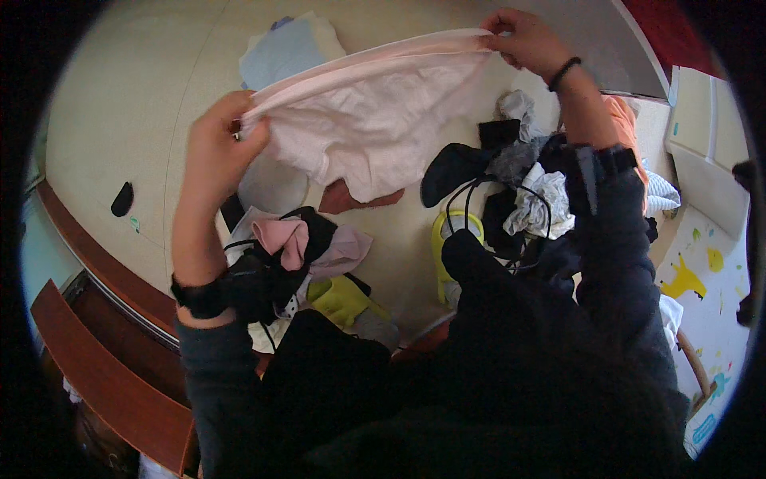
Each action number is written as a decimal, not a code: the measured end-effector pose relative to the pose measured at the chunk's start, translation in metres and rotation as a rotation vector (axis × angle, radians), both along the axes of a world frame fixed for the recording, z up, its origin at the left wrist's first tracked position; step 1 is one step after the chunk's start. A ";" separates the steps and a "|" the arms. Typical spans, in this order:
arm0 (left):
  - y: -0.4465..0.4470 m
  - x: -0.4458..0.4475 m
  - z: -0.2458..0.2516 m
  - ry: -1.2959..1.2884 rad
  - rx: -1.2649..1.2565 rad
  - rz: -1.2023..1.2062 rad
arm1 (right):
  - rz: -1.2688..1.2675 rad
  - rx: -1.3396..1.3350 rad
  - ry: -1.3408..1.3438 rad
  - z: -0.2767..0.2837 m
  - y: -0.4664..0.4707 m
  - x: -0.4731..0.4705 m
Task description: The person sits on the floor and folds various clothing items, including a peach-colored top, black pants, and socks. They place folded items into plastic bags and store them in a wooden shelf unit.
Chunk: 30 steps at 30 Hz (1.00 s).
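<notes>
A pale pink cloth garment [371, 120], apparently underwear, is stretched by its waistband between my two hands. My left hand [224, 138] pinches the waistband's left end, and my right hand [520, 42] pinches the right end, farther from my body. The garment's lower part hangs loose over a reddish-brown cloth [359, 200] on the floor. Beyond the waistband lies a light blue and cream cloth stack [287, 51], partly covered by the garment. A round greyish item [274, 184] shows beneath the garment near my left wrist.
Mixed clothes, with a pink piece [281, 239], lie left of centre. Another heap holds a black item [458, 170] and a crumpled grey-white cloth [541, 203]. My feet wear yellow-green slippers [440, 251]. An open reddish wooden drawer [114, 383] stands lower left; a white cabinet [706, 173] is at right.
</notes>
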State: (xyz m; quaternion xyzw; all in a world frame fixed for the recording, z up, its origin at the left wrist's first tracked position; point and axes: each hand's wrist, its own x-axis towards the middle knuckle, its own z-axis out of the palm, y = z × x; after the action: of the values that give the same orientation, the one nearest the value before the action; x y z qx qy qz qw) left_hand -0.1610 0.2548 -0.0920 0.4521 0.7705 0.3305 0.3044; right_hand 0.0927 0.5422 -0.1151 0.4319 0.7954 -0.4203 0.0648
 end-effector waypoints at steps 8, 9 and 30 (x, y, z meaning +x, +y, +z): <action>-0.023 0.012 -0.043 0.542 0.070 -0.421 | 0.162 0.545 0.189 -0.053 -0.022 0.037; -0.030 0.017 -0.043 0.554 0.039 -0.487 | 0.205 0.435 0.074 -0.055 -0.031 0.045; -0.008 0.094 -0.077 -0.486 -0.042 0.165 | 0.423 -0.462 0.335 -0.074 -0.140 -0.042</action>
State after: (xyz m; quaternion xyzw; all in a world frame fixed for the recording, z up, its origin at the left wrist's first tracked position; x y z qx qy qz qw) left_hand -0.0673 0.2470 -0.1689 0.2885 0.7156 0.4373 0.4620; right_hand 0.0509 0.4018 -0.1892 0.1566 0.7508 -0.6312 0.1153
